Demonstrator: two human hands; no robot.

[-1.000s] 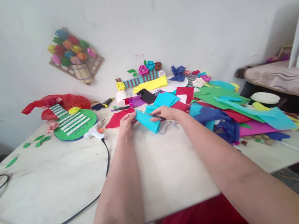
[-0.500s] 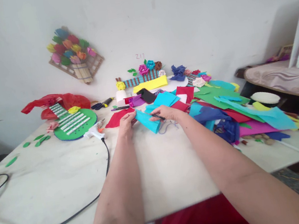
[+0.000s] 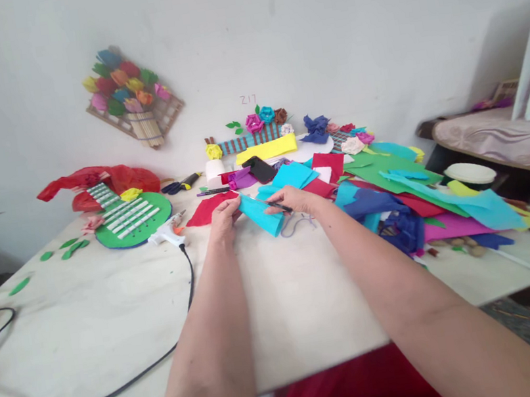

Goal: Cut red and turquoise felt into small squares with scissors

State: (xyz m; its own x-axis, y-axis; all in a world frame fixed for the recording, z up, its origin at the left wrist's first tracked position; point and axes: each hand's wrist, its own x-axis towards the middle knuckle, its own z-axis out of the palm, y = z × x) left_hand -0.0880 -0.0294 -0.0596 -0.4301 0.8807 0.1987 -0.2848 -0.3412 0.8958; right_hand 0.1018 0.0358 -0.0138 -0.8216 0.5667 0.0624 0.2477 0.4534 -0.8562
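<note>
My left hand [image 3: 227, 213] pinches the upper left end of a folded turquoise paper piece [image 3: 264, 217]. That paper slants down to the right, just above the table. In my right hand [image 3: 295, 198] is a pair of dark-handled scissors [image 3: 282, 208], its thin blades lying along the paper's upper edge toward my left fingers. The blade tips are too small to make out well. Red paper [image 3: 207, 210] lies beside my left hand, and more turquoise paper [image 3: 294, 175] lies behind my right. A thin bluish cord [image 3: 292, 227] curls under the paper's lower end.
A white glue gun [image 3: 167, 234] with a black cable [image 3: 123, 383] lies left. Behind it is a green round craft piece [image 3: 157, 208]. Coloured paper sheets [image 3: 380, 171] pile up at right, near a white lid [image 3: 470, 174]. A black phone [image 3: 261, 169] lies at the back.
The scissors have shifted slightly along the turquoise paper's upper edge, and their tips now show near my left fingers. Both hands stay almost in place.
</note>
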